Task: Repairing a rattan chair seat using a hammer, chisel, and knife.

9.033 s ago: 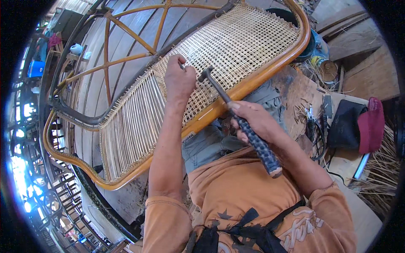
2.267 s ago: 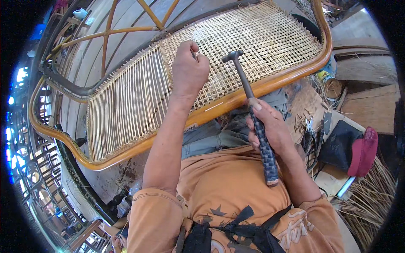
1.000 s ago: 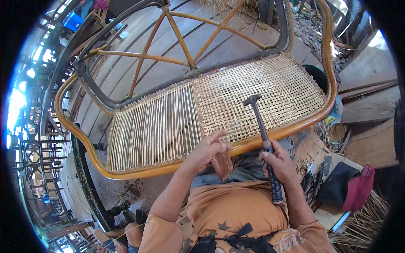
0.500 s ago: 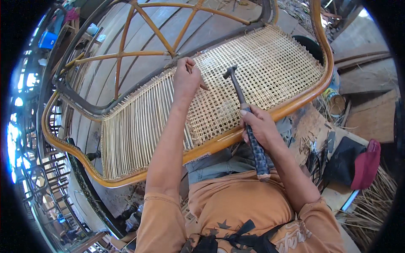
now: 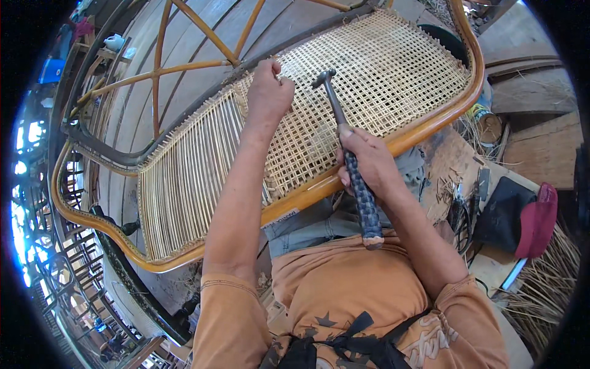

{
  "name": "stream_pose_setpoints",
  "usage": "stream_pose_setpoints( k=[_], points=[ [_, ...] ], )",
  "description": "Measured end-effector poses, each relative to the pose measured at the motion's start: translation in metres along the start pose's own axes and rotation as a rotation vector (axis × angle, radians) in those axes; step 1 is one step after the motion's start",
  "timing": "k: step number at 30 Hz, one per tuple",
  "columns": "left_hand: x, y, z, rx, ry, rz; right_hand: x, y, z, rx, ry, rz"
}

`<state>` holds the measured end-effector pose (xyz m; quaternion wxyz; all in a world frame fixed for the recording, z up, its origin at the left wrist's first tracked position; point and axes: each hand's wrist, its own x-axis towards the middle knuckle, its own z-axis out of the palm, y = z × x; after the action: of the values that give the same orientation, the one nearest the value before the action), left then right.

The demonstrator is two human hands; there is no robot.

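A hammer [image 5: 362,206] with a dark metal head and a dark, scaly-patterned grip is in my right hand [image 5: 369,158], fingers wrapped round the handle. Its head hovers above the woven cane. Under both arms lies a rattan seat frame with a cane panel [image 5: 353,86]. Most of the panel is a square open weave, while parallel strands [image 5: 184,184] run across its left part. My left hand [image 5: 269,95] is closed at the panel's far edge, near the dark back rail [image 5: 307,38]. Whatever its fingers hold is hidden behind the hand.
A varnished rattan rail [image 5: 393,144] curves round the near side of the panel. To the right lie a black and maroon pouch [image 5: 510,218], tools on a board [image 5: 464,206], a can [image 5: 487,128] and a heap of cane strips [image 5: 544,292]. Slatted boards [image 5: 132,104] lie behind.
The brown pointed piece that stuck out below my left hand no longer shows. That hand has turned slightly at the panel's far edge. The hammer has shifted a little left and up in view.
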<state>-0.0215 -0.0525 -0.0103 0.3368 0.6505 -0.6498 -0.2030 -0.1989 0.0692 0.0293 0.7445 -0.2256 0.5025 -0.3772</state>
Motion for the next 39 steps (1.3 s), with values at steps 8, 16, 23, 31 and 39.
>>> stream_pose_setpoints(
  k=[8,16,23,31,39],
  points=[
    [0.001,-0.009,0.005,0.012,0.003,-0.021,-0.009,-0.004,0.002,0.058,-0.144,0.229],
    [0.000,0.006,0.005,0.072,0.030,0.085,-0.004,-0.002,0.005,0.097,-0.026,0.079],
    [0.000,-0.010,0.007,0.097,0.070,0.110,-0.003,0.001,0.008,0.048,-0.102,0.130],
    [-0.008,0.013,-0.005,-0.081,0.031,0.001,-0.019,-0.008,-0.012,-0.030,-0.081,0.138],
    [-0.015,0.002,-0.001,0.004,0.099,0.111,-0.022,0.000,-0.016,-0.005,-0.102,0.102]
  ],
)
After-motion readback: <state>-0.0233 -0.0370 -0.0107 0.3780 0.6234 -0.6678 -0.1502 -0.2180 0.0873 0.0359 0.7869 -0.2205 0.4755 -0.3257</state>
